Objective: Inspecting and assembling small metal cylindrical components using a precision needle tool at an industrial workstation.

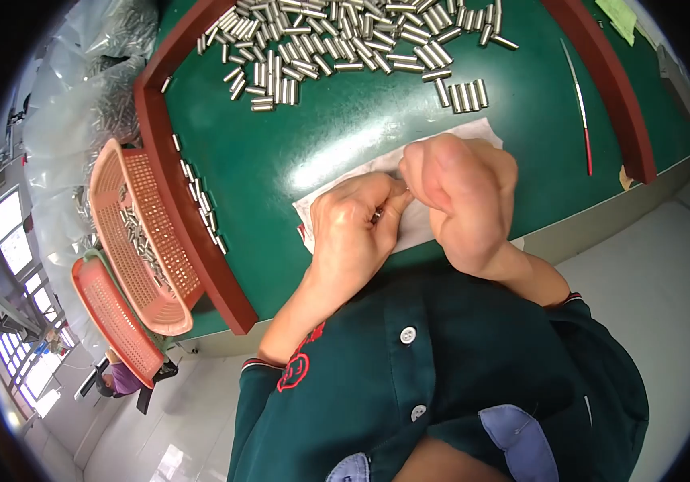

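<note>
A green table (249, 161) spreads beneath a worker's hands, flanked left and right by a dark red frame (170, 173). Clear bags (64, 104) bulge beyond its left side, small metal parts (122, 104) showing through the plastic. Just outside the frame, a pink basket (170, 229) holds a loose heap of pins (140, 241); beside it sits a red basket (112, 313), its contents hidden. A pale cloth (419, 229) lies under both hands near the table's near edge: the right hand (461, 189) curled, its grip hidden; the left hand (357, 215) closed, fingers around a metal piece (377, 215) above the cloth. A red-handled tool (579, 104) lies at right. Loose pins (337, 40) crowd the far side.
</note>
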A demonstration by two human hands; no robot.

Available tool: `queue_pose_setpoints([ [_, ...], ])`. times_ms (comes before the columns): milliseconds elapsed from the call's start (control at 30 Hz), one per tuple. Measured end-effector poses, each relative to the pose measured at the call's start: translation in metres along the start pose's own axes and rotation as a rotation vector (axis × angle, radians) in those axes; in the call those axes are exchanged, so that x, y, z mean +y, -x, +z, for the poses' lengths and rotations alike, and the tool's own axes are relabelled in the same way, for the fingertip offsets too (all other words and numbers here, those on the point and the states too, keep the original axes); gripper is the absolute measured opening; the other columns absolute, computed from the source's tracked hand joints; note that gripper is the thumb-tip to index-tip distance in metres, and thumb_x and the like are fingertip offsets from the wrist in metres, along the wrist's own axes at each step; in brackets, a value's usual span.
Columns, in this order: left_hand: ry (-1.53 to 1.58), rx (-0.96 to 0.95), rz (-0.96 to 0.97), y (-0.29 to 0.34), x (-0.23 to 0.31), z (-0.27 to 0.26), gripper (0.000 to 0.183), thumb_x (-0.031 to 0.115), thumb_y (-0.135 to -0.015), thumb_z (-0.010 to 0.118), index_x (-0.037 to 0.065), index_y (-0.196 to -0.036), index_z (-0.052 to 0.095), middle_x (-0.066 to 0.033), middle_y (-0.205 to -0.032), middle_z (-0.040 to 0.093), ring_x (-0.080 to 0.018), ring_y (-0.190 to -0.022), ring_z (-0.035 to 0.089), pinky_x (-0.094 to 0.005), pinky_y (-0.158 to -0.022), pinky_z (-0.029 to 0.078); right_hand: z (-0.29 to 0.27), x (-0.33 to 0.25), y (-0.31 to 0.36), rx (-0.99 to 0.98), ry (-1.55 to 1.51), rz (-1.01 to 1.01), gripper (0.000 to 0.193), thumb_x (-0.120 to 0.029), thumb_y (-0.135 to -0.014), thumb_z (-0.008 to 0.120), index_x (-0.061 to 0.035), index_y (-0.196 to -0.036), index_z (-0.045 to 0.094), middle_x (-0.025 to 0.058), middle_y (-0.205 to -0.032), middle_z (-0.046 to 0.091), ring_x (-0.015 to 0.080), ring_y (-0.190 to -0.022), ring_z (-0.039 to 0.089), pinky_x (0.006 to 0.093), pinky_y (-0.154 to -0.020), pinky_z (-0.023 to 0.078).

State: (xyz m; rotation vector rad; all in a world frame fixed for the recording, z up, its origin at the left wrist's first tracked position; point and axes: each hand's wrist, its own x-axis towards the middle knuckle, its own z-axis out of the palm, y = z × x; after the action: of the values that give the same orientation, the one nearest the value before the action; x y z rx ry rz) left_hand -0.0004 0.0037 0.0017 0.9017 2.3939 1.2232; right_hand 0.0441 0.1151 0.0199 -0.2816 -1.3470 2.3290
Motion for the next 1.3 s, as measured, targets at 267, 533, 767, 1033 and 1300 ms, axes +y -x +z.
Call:
queue_pose_setpoints([
  [267,0.488,-0.056,-0.213,0.008,-0.005,-0.01,0.007,0.003,-0.078,0.061,0.003,-0.082,0.056,0.005,-0.066,0.047,-0.0003,-0.06,0.04,-0.0167,-0.048,0.031,-0.029,-0.015,0.003,0.074,-0.233,-0.201,0.042,-0.021,-0.092,0.026,-0.0126,-0.05,0.025,-0.0025,-0.045,0.024,0.0087,-0.041,0.016,0.0263,-0.042,0.017],
  [533,1.144,-0.089,-0.358,-0.025,0.006,-0.017,0.012,0.013,-0.082,0.055,0.002,-0.08,0.05,-0.0054,-0.074,0.052,-0.0068,-0.056,0.037,-0.0184,-0.046,0.03,-0.046,-0.025,-0.001,0.153,-0.28,-0.184,0.043,-0.024,-0.091,0.027,-0.0137,-0.049,0.024,-0.0033,-0.043,0.023,0.0083,-0.04,0.015,0.0257,-0.041,0.017],
  [767,-0.117,0.005,-0.113,-0.072,0.025,0.013,0.02,0.018,-0.07,0.065,-0.001,-0.066,0.06,-0.0086,-0.055,0.052,-0.0156,-0.047,0.048,-0.0282,-0.049,0.039,-0.05,-0.026,-0.005,0.194,-0.375,-0.218,0.042,-0.018,-0.09,0.031,-0.0109,-0.05,0.024,-0.0016,-0.043,0.023,0.0075,-0.04,0.017,0.0248,-0.039,0.016],
  [1033,-0.416,0.063,0.102,-0.081,0.027,0.027,0.013,0.01,-0.061,0.06,-0.002,-0.064,0.057,-0.0174,-0.064,0.058,-0.0328,-0.059,0.057,-0.0397,-0.057,0.046,-0.052,-0.03,-0.003,0.194,-0.301,-0.167,0.043,-0.024,-0.091,0.027,-0.0141,-0.049,0.025,-0.0031,-0.043,0.024,0.0076,-0.04,0.015,0.0247,-0.041,0.017],
  [1300,-0.304,-0.157,0.029,-0.032,0.03,-0.014,0.01,0.005,-0.064,0.065,-0.001,-0.069,0.058,-0.0051,-0.052,0.046,-0.012,-0.046,0.043,-0.0258,-0.046,0.037,-0.045,-0.021,-0.005,0.155,-0.346,-0.177,0.042,-0.021,-0.091,0.03,-0.012,-0.05,0.025,-0.0021,-0.043,0.024,0.0079,-0.041,0.017,0.0249,-0.041,0.017],
])
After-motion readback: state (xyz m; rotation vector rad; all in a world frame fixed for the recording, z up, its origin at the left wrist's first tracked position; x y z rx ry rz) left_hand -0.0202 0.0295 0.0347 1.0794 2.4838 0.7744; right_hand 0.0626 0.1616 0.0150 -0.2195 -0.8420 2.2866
